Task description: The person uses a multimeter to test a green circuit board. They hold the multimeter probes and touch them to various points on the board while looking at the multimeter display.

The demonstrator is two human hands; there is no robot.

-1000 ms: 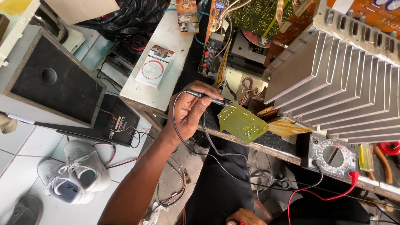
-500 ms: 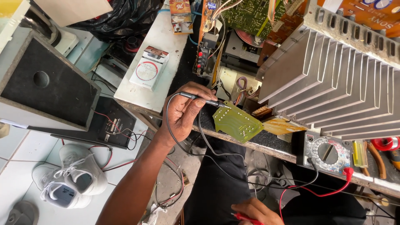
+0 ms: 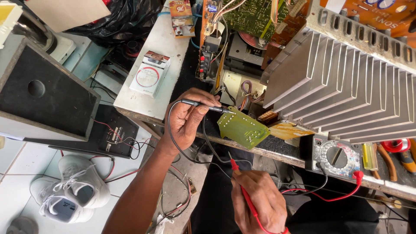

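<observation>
My left hand point(image 3: 187, 119) grips a black test probe point(image 3: 203, 105) whose tip touches the left edge of a small green circuit board point(image 3: 242, 128). The board sticks out over the bench's front edge. My right hand point(image 3: 261, 203) is low in the view, below the board, closed around a red test probe point(image 3: 243, 188) that points up toward the board without touching it. Red and black leads run right to an analogue multimeter point(image 3: 337, 156) lying on the bench.
A large finned metal heat sink point(image 3: 346, 86) fills the upper right. Open electronics and circuit boards point(image 3: 251, 17) sit behind. A white box point(image 3: 150, 73) lies on a white shelf. A dark speaker cabinet point(image 3: 43, 93) stands left; white sneakers point(image 3: 71, 188) are on the floor. Pliers point(image 3: 385, 158) lie at right.
My right hand has risen into view with the red probe, its tip now close under the board. My left hand keeps the black probe on the board.
</observation>
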